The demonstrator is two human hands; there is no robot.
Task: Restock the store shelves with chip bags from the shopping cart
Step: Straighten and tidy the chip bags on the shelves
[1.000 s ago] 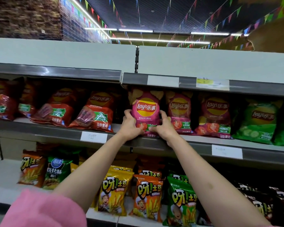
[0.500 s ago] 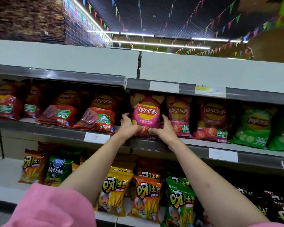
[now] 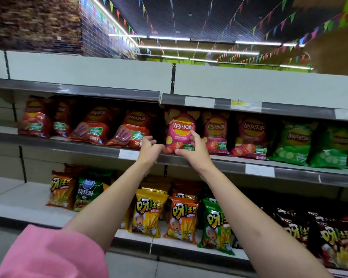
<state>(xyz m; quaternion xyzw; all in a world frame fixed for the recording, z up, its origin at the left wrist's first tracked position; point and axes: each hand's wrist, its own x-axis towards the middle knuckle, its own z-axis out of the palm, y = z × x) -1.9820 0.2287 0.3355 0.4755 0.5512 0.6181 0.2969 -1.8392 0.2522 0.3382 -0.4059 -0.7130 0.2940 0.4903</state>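
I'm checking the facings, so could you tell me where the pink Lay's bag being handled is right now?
In the head view, the pink Lay's bag stands upright on the middle shelf, centre frame, between red Lay's bags and more pink bags.

Glossy foil chip bag [image 3: 181,131] (crinkled)
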